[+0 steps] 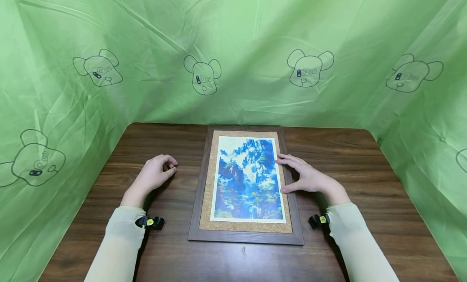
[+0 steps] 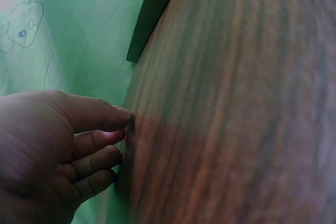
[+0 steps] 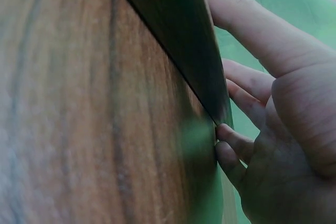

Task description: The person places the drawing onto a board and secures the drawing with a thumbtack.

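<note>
Green cloth backs frame; right hand spreads along edge, left hand curls loosely.

Creased green cloth, outlined animal heads printed across it; brown wood-grain tabletop

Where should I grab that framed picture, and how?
Probably best by both long sides of the dark frame, coming in from left and right: it lies flat, and its thick, straight edges give something to hold without touching the picture.
</note>
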`<state>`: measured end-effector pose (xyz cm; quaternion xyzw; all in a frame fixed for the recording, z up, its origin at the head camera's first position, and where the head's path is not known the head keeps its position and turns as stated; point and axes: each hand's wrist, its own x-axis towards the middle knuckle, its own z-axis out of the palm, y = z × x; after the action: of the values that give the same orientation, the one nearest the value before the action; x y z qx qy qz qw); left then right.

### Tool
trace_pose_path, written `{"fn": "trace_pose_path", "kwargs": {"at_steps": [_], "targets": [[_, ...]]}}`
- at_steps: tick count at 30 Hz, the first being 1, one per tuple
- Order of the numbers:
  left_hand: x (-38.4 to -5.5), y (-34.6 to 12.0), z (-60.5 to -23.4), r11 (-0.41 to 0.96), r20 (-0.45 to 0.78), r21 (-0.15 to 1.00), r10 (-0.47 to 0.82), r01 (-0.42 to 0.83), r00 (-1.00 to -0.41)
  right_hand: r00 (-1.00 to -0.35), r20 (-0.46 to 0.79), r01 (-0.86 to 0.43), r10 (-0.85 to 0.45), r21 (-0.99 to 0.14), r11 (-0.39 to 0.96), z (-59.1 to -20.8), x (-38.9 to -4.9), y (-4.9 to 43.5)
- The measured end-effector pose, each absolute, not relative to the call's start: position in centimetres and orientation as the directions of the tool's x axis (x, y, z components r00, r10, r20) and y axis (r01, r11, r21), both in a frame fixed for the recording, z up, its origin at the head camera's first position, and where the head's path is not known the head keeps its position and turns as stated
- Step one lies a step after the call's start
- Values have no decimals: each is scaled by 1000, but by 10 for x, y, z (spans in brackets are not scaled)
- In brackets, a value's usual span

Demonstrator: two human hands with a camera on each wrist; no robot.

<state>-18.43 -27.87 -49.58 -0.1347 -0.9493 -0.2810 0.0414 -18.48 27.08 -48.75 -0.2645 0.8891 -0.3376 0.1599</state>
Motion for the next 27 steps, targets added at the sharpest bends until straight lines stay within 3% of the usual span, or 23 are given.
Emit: {"fn": "trace_pose_path", "kwargs": {"at_steps": [15, 27], "targets": [[-189, -280, -498, 811, 153, 508, 246, 290, -957, -812, -112, -361, -573, -676, 643, -485, -186, 270], [-183, -263, -488, 760, 168, 604, 174, 241, -970, -812, -117, -355, -572, -678, 643, -487, -185, 271]]}}
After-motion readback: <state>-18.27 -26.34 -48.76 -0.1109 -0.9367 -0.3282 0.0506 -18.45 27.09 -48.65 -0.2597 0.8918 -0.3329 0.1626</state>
